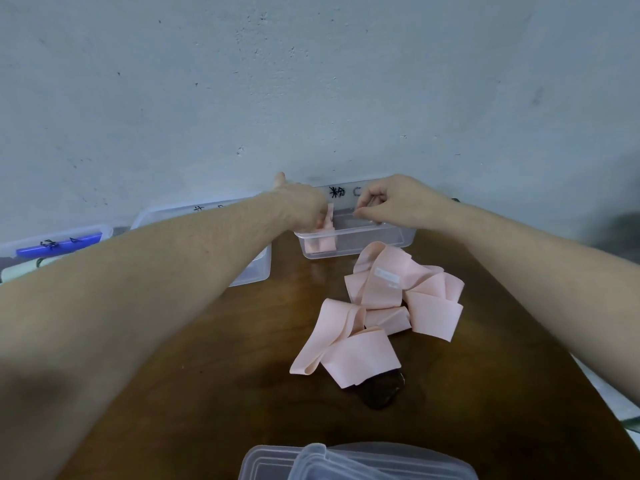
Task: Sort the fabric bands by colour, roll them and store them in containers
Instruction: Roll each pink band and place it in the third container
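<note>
Head view: you faced a pale grey-blue plaster wall point(311, 81) across a dark brown wooden table point(242, 375). Both of your bare forearms reached forward to a clear rectangular plastic container point(360, 242) standing at the table's far edge, against the wall, with black handwritten characters on its back side. Your left hand point(301, 206) pinched a rolled pale pink fabric band point(323, 237), holding it at the container's left end, partly inside it. Your right hand point(391, 202) was curled, its fingertips point(360, 212) at the container's rim; you could not tell from this angle whether it gripped the rim or only touched it.

Near the middle of the table, just in front of the container, lay a loose heap of unrolled pale pink fabric bands point(388, 306), folded and overlapping; one showed a small white label. A dark object peeked out beneath the heap's near side, too hidden to identify.

Left of the first container, along the far edge, stood a second clear plastic container point(252, 268), mostly behind your left arm, and further left a third clear container point(59, 244) holding something blue. At the table's near edge lay a stack of translucent plastic lids point(356, 462).
</note>
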The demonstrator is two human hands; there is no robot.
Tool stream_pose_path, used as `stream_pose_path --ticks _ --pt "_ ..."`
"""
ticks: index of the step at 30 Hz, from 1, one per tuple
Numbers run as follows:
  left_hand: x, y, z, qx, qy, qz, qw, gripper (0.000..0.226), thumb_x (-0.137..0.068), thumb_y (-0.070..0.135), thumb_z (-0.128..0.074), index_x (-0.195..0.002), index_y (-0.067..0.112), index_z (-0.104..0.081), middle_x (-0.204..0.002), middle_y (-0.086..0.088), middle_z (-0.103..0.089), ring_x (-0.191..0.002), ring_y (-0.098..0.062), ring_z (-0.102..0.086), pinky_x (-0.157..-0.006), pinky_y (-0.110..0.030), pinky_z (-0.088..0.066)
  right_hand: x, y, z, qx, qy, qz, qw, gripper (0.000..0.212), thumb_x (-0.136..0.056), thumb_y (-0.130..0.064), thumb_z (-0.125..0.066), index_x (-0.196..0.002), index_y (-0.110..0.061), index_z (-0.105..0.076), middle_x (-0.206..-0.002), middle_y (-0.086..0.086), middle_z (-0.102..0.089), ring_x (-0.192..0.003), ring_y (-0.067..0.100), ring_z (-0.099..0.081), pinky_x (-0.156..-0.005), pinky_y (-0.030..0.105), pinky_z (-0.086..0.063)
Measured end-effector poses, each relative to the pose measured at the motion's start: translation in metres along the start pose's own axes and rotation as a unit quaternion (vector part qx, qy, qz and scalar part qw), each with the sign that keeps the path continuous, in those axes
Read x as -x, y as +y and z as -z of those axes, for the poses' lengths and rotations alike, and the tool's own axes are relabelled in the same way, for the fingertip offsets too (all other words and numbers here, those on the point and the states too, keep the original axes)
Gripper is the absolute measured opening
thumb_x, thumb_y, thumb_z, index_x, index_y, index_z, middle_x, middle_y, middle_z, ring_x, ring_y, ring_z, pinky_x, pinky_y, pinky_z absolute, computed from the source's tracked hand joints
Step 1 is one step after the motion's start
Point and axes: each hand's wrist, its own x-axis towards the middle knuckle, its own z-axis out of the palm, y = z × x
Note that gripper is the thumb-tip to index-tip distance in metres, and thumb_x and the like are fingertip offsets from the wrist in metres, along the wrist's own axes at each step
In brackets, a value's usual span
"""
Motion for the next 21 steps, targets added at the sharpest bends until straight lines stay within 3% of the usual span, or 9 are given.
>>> stream_pose_path --ticks 7,13,16,21 --pt "0.003 -0.006 0.009 0.054 0.005 0.009 0.998 0.031 -0.086 0.004 -0.063 -0.099 0.033 -0.067 -0.081 0.014 -0.052 -0.099 -0.019 -0.049 -0.105 -0.048 -0.019 0.022 0.002 0.008 0.008 0.007 0.001 1.000 0.009 -0.089 -0.034 -0.072 -0.085 -0.026 -0.071 -0.072 -0.005 -0.070 -0.069 0.008 -0.063 -0.075 0.032 -0.052" --pt "0.011 -0.011 0.010 0.076 0.019 0.017 0.997 0.017 -0.086 0.022 -0.073 -0.093 0.035 -0.065 -0.097 0.011 -0.066 -0.100 -0.018 -0.052 -0.101 -0.050 -0.021 0.038 0.003 0.012 0.022 0.000 -0.005 1.000 0.007 -0.087 -0.037 -0.071 -0.086 -0.030 -0.072 -0.072 -0.006 -0.069 -0.068 0.014 -0.062 -0.074 0.038 -0.053" --pt "0.020 -0.013 0.012 0.108 0.059 0.022 0.992 0.009 -0.087 0.038 -0.070 -0.094 0.033 -0.066 -0.093 0.011 -0.069 -0.098 -0.015 -0.055 -0.096 -0.046 -0.025 0.047 0.003 0.013 0.042 -0.013 -0.001 0.999 0.008 -0.084 -0.041 -0.071 -0.088 -0.034 -0.071 -0.077 0.000 -0.069 -0.075 0.022 -0.064 -0.072 0.040 -0.052" --pt "0.040 -0.006 0.012 0.134 0.146 0.017 0.980 0.008 -0.092 0.031 -0.056 -0.088 0.034 -0.062 -0.092 0.012 -0.060 -0.099 -0.017 -0.053 -0.096 -0.038 -0.033 0.064 0.002 0.012 0.163 -0.043 -0.014 0.986 0.023 -0.086 -0.048 -0.067 -0.107 -0.039 -0.063 -0.088 -0.013 -0.062 -0.082 0.009 -0.060 -0.067 0.028 -0.046"
